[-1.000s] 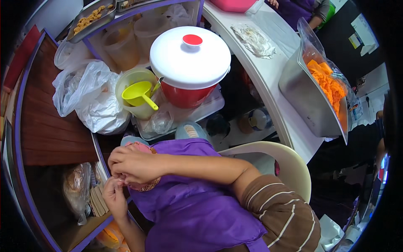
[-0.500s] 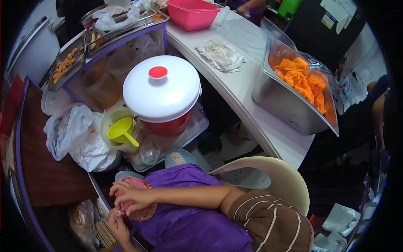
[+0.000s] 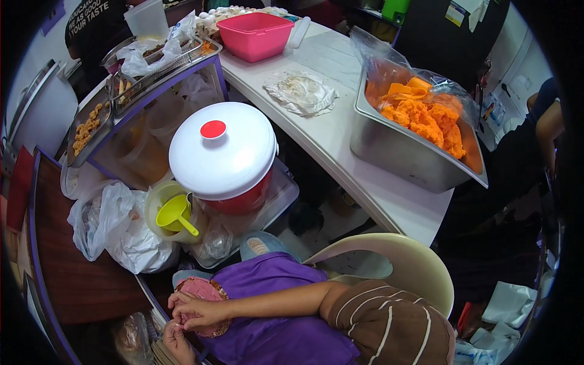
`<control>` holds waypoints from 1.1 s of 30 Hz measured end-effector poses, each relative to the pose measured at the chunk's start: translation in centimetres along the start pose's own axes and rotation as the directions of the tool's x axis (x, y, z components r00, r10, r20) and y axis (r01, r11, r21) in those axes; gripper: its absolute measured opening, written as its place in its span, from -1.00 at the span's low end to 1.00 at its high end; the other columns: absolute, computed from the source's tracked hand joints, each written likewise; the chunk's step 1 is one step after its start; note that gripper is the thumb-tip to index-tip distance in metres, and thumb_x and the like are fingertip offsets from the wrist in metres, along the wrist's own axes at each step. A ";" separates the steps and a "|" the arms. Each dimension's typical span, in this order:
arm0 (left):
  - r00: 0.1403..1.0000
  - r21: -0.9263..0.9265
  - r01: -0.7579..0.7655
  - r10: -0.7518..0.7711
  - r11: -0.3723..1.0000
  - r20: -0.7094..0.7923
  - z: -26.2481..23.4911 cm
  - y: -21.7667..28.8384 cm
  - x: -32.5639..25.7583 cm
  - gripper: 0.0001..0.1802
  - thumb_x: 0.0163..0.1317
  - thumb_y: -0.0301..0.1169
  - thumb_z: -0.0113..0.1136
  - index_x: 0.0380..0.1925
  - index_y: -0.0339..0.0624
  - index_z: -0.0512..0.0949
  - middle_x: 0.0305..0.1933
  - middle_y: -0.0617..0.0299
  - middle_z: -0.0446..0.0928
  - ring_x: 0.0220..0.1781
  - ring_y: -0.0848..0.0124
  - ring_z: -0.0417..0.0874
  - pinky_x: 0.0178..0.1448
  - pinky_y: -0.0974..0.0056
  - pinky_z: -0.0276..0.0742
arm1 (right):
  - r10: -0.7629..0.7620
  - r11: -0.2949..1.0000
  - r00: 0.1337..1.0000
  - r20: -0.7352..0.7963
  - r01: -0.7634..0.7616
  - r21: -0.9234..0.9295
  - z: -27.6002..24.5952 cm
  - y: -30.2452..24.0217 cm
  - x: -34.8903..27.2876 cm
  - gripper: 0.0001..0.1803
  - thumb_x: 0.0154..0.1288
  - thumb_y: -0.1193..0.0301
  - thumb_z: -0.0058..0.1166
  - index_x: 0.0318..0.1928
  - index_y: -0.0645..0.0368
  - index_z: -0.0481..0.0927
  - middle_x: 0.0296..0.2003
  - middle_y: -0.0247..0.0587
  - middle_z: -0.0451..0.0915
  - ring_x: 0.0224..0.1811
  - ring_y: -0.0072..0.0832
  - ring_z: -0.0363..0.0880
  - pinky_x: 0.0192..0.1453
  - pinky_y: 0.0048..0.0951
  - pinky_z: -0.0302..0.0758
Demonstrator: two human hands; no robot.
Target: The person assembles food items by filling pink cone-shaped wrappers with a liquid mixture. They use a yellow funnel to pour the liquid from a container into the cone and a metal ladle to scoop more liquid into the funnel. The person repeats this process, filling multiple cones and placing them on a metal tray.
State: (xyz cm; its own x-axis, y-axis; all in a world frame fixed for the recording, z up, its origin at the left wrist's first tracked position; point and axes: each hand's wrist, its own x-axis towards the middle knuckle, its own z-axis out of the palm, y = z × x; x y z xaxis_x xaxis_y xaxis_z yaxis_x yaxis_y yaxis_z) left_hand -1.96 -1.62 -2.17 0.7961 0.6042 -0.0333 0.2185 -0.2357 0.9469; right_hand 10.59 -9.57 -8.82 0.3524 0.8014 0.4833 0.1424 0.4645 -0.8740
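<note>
My right hand reaches across my lap with its fingers curled inward. Its fingertips meet those of my left hand, which is bent into a pinch just below it. Whatever lies between the fingertips, if anything, is too small to make out. Beneath and behind the right hand is a round pink piece with a brown patterned edge, partly covered by that hand. It rests on the purple apron over my lap.
Ahead stands a red bucket with a white lid, beside a yellow dipper and white plastic bags. A white table carries a steel pan of orange food and a pink basin. A pale plastic chair is at right.
My right hand's fingers have drawn together and come against the left fingertips. More of the pink piece's upper part shows. The surroundings sit slightly lower in the view.
</note>
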 end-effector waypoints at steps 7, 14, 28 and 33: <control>0.987 -0.250 -0.158 0.161 0.955 -0.009 0.3 -3.5 0.7 -0.80 0.27 -0.38 -0.07 -0.40 -0.31 0.39 -0.28 0.18 0.41 -0.20 0.46 0.41 -0.06 0.40 0.32 | -0.029 1.000 0.999 -0.040 0.029 -0.012 0.2 -0.8 0.2 -0.71 0.10 0.22 0.06 -0.31 0.18 0.41 -0.02 -0.10 0.15 0.14 -0.18 0.07 0.23 -0.18 -0.04; 0.993 -0.502 -0.115 0.094 0.857 -0.066 0.7 -3.9 0.1 -0.76 0.31 -0.32 -0.13 -0.26 -0.32 0.36 -0.05 0.10 0.36 0.01 0.35 0.37 0.09 0.30 0.31 | -0.074 0.992 0.997 -0.026 0.071 -0.104 1.3 -1.2 0.7 -0.83 0.13 0.38 0.03 -0.35 0.21 0.39 0.12 -0.03 0.13 0.32 -0.07 -0.08 0.28 -0.12 -0.04; 0.989 -0.603 0.071 -0.137 0.794 -0.064 1.9 -1.3 -1.6 -0.53 0.28 -0.40 -0.10 0.17 -0.27 0.13 0.26 0.13 0.10 0.12 0.37 0.34 0.17 0.28 0.26 | -0.078 0.894 0.996 -0.030 0.057 -0.444 1.0 -3.6 -0.3 -0.91 0.16 0.48 -0.10 -0.31 0.23 0.37 0.23 -0.09 0.09 0.37 -0.17 -0.16 0.21 0.09 -0.10; 0.978 -0.344 -0.068 -0.006 0.936 -0.210 2.0 -1.0 -1.7 -0.83 0.21 -0.51 -0.02 -0.47 -0.44 0.47 0.39 0.31 -0.31 0.05 0.53 0.36 0.05 0.38 0.33 | -0.082 0.868 0.994 -0.072 0.036 -0.496 1.2 -3.9 -0.6 -0.88 0.13 0.47 -0.06 -0.31 0.22 0.37 0.15 -0.05 0.19 0.31 -0.13 0.00 0.16 0.03 0.00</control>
State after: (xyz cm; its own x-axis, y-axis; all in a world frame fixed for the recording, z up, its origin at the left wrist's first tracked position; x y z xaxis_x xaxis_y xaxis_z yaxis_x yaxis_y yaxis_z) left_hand -2.44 -3.91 -3.70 0.6584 0.7521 0.0288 -0.0438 0.0001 0.9990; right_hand 8.69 -11.36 -5.62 0.4052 0.7313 0.5486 0.5945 0.2451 -0.7658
